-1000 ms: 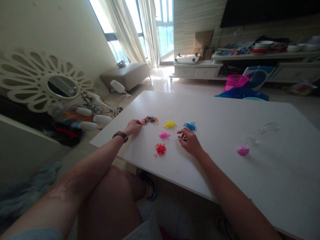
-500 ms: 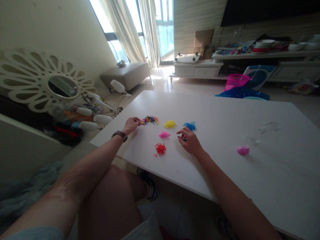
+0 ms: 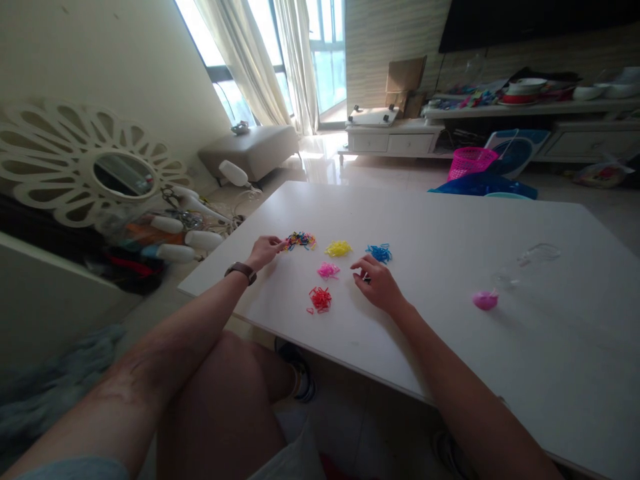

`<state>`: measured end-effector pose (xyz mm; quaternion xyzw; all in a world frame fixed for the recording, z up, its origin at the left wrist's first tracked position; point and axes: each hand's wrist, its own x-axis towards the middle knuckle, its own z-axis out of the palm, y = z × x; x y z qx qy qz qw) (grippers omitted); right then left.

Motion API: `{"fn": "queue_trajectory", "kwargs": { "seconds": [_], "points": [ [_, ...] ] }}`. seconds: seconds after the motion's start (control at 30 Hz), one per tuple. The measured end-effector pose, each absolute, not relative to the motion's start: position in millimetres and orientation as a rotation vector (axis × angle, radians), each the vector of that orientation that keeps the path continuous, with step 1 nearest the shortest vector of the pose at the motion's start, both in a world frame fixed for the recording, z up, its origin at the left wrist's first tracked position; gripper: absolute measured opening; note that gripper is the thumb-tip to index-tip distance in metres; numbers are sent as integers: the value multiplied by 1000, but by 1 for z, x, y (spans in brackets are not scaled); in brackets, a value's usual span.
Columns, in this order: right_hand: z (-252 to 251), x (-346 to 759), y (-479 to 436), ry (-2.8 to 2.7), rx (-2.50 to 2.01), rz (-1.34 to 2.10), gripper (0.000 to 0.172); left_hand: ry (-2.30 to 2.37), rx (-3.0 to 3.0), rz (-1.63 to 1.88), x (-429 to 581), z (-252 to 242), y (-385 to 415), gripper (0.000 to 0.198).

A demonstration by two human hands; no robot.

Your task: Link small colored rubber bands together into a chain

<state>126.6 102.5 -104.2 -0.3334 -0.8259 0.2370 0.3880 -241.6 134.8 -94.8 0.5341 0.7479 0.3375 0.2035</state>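
My left hand [image 3: 266,251], with a dark watch on its wrist, reaches to the left edge of a mixed-colour pile of small rubber bands [image 3: 301,241]. Its fingertips are pinched together there; what lies between them is too small to make out. My right hand [image 3: 376,283] rests with curled fingers, thumb and forefinger apart, just below the blue rubber bands [image 3: 380,253]. Something small and black shows under its palm, mostly hidden. Sorted heaps of yellow rubber bands [image 3: 339,249], pink rubber bands [image 3: 328,270] and red rubber bands [image 3: 321,300] lie between the hands.
On the right of the white table [image 3: 440,240] sit a pink pouch-like object [image 3: 485,300] and a clear plastic piece [image 3: 539,254]. Beyond the far edge stands a pink basket [image 3: 471,163]. White lamp heads [image 3: 204,240] crowd the left side.
My left hand has edged slightly right, closer into the mixed pile. The right hand stays nearly where it was, and the sorted heaps look the same.
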Motion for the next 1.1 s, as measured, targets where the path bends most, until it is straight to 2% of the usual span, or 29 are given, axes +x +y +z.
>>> {"fn": "queue_trajectory", "kwargs": {
  "seconds": [0.2, 0.4, 0.5, 0.8, 1.1],
  "points": [
    [-106, 130, 102, -2128, -827, 485, 16, 2065, 1479, 943, -243, -97, 141, 25],
    [-113, 134, 106, -2225, -757, -61, 23, 2054, 1469, 881, -239, -94, 149, 15],
    [-116, 136, 106, -2277, -705, -189, 24, 2063, 1486, 870, -236, -89, 148, 13],
    [-120, 132, 84, -2160, -835, -77, 24, 2025, 1409, 1025, -236, -79, 141, 14],
    [-135, 131, 51, -1878, -999, 12, 20, 1870, 1564, 939, -205, -99, 155, 8]
  ]
}}
